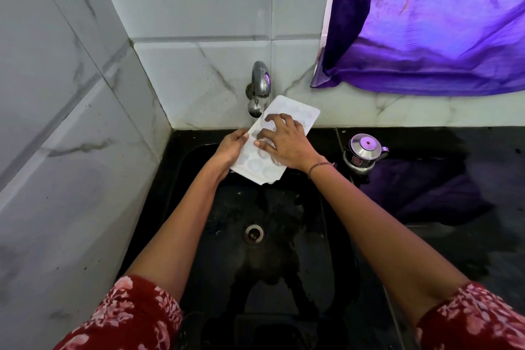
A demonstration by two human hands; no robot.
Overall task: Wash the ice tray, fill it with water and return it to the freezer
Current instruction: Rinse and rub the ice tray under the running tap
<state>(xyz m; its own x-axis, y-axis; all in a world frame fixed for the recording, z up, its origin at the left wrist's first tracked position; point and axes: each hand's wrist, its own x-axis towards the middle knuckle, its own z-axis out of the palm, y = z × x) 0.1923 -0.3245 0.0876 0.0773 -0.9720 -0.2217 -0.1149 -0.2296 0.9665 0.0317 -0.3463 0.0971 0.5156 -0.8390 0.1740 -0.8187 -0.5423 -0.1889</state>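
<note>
ice tray white, tilted, held over black sink, far end just beside tap spout. left hand grips tray's left edge, fingers curled round it. right hand lies on top, fingers spread, tips pressing cavities, clasping nothing. steel pot on counter right of sink; purple cloth hangs above.

I am looking at a black surface with a black sink sunk into it. A steel pot is standing upright just right of the sink. A dark purple patch is lying beside the pot; I cannot tell whether it is cloth or reflection.
</note>
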